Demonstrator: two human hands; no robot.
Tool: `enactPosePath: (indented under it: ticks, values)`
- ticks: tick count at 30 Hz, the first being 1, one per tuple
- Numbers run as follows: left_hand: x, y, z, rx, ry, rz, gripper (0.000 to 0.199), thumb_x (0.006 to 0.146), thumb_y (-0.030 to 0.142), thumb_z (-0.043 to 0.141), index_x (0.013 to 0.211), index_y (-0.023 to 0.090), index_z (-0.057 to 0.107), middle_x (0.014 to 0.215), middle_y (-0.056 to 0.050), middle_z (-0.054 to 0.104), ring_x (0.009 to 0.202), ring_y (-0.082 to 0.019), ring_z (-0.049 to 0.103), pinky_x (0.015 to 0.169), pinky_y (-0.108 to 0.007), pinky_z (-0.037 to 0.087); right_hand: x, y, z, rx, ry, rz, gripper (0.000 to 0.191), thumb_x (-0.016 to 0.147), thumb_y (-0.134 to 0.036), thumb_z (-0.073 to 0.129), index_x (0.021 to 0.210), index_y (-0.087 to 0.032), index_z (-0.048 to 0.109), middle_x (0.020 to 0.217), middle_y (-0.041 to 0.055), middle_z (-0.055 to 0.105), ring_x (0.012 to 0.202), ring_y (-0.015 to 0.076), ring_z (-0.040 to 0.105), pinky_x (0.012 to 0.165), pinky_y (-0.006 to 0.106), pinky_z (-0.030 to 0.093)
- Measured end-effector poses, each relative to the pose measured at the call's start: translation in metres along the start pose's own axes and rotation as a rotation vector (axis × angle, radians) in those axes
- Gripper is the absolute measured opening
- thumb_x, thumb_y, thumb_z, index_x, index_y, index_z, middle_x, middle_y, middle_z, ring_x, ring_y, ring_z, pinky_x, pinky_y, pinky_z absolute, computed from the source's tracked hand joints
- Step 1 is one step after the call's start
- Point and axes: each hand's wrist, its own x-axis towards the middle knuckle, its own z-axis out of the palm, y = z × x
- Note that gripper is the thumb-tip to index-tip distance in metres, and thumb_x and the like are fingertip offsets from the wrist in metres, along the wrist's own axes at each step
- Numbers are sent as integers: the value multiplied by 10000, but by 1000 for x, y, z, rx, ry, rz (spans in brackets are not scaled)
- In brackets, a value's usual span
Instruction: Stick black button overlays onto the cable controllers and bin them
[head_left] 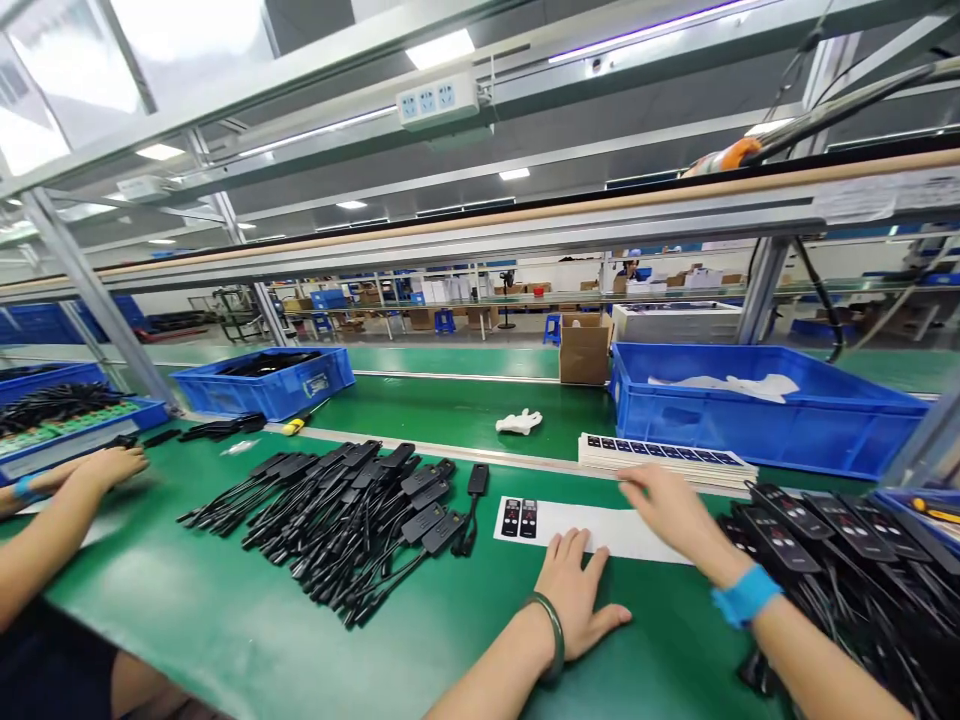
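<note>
My left hand, with a dark green bangle at the wrist, lies flat with spread fingers. Its fingertips touch the lower edge of a white label strip. Two black labels sit at the strip's left end; the rest of it is blank. Above the strip's right part is my right hand, a blue band on its wrist, its fingers stretched leftward with nothing visible in them. Just behind it stands a stack of label sheets. Left of the strip lies one black cable device beside a large pile of similar devices.
At right, labelled black devices are heaped by my right forearm. A blue bin stands behind the sheets, a white glove lies mid-table, and another blue bin is farther left. A co-worker's hand reaches in at left.
</note>
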Motion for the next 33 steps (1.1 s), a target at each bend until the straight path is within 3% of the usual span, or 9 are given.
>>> enactPosePath:
  ticks: [5,8,11,15,19,23,26,29,33]
  values:
    - [1,-6,4,-16,44,57,730,765,558,585,1345,145,420,1401,-209,353,1322,-371,259,1105,-551,165,35,-52,92,145,-120,-32,161,730,-130,538,692,-170,689,698,42,690,675,193,636,636,273,469]
    - [0,-10,7,-29,76,103,736,778,572,567,1357,147,406,1404,-201,354,1322,-353,261,1116,-525,163,40,-60,114,203,-78,-26,151,709,-137,545,591,-169,632,643,40,641,620,187,599,598,278,445]
    - [0,-10,7,-11,94,115,714,778,577,568,1346,168,422,1383,-191,386,1296,-354,304,1091,-540,212,35,-63,102,282,6,-60,159,774,-213,509,654,-182,608,728,45,617,700,191,582,665,298,449]
    - [5,-14,-5,107,108,78,656,751,571,605,1282,203,493,1276,-148,507,1156,-310,475,992,-441,389,11,-59,56,404,140,-58,249,887,-377,399,823,-195,555,839,56,592,772,194,556,673,298,452]
    - [10,-43,-35,203,318,-215,531,852,337,515,1337,145,415,1376,-163,409,1293,-297,340,1078,-423,272,-32,-43,19,568,227,94,251,882,-459,447,873,-222,528,755,10,561,635,166,510,569,271,423]
    - [7,-82,-58,246,499,-555,519,860,251,474,1336,59,393,1399,-264,329,1348,-420,160,1052,-623,105,-75,-17,21,591,207,198,275,863,-498,467,843,-233,537,698,1,556,605,167,505,548,266,420]
    - [4,-97,-66,219,500,-627,322,845,229,512,1130,105,595,1193,-228,551,1274,-394,336,1057,-599,111,-91,-4,34,578,154,238,305,861,-524,455,833,-230,535,702,8,565,589,166,509,533,266,426]
    - [2,-92,-71,141,492,-617,178,798,138,547,936,150,659,886,-130,651,1066,-311,543,1062,-546,171,-96,-3,38,602,117,238,316,875,-529,434,839,-228,522,705,8,551,600,163,512,539,263,432]
    - [3,-61,-70,-50,554,-553,420,756,132,564,1174,166,539,1025,-126,582,950,-274,575,959,-507,358,-96,-11,29,689,165,235,293,873,-523,462,853,-233,496,746,-5,521,598,138,509,562,254,432]
